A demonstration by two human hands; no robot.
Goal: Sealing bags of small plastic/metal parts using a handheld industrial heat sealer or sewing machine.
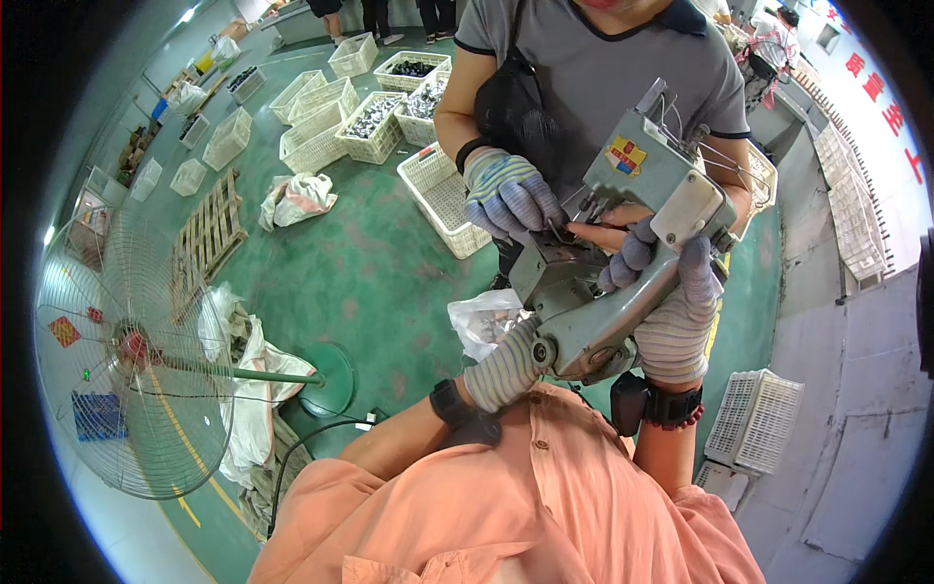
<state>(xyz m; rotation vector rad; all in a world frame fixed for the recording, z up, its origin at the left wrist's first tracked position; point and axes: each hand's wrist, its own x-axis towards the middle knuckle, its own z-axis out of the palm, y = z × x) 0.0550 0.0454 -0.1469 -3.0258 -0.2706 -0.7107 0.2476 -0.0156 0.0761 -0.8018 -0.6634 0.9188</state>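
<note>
A grey-green sewing machine [618, 316] with metal rods and a small yellow and red label is tilted in front of my chest. My right hand [671, 316], in a striped knit glove, wraps round its arm, thumb on one side and fingers on the other. Low on the machine, beside a round knob, my left hand [504, 370] grips it in a matching glove; its fingertips are hidden behind the body. Facing me, a co-worker's gloved hand [511, 190] and bare fingers [598, 236] reach in at the machine's working end. What those fingers touch is too small to tell.
White plastic crates [370, 131], some full of small parts, stand beyond on the green floor. A large caged fan [131, 341] on a green base is at left, near white sacks [258, 365] and a wooden pallet [209, 229]. Stacked baskets [754, 419] sit by the right wall.
</note>
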